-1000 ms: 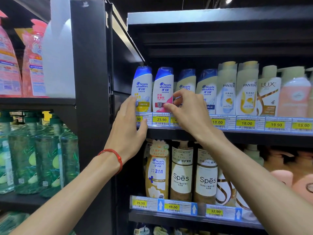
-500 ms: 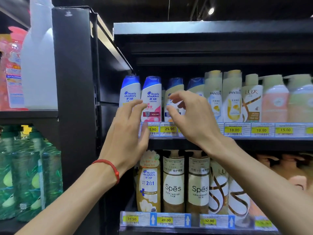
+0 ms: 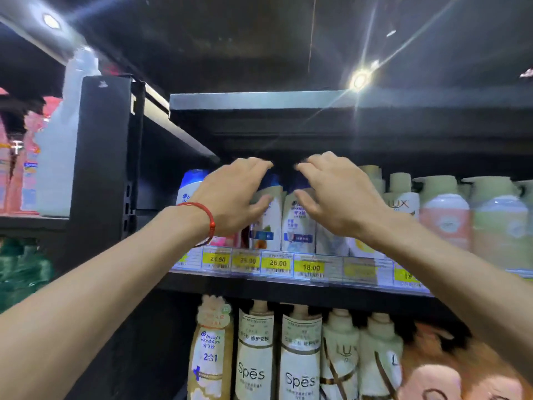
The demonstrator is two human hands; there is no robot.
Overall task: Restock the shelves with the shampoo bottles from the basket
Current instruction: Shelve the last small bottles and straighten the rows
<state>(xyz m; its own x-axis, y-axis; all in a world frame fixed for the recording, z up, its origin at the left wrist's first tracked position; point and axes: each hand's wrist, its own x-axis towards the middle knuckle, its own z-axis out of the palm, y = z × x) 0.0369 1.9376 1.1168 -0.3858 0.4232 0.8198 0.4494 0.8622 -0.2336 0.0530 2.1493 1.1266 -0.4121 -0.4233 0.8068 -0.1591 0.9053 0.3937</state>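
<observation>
Both my arms reach up; my left hand [image 3: 233, 197] and right hand [image 3: 336, 194] hover side by side, fingers spread and curled, holding nothing.

Whole frame smeared by motion blur. Head & Shoulders bottles [image 3: 268, 217] at frame centre largely covered by left hand [image 3: 230, 197] and right hand [image 3: 337, 194]; caps hidden behind fingers [image 3: 259, 164]. Contact between hands and bottles not determinable. Label print unreadable. Price tag [image 3: 359, 269] right of centre blurred beyond reading. Spes bottles [image 3: 300, 353] cut off by lower edge. Pink pouches [image 3: 17, 166] clipped by left edge. Both forearms cut off by frame edges.
</observation>
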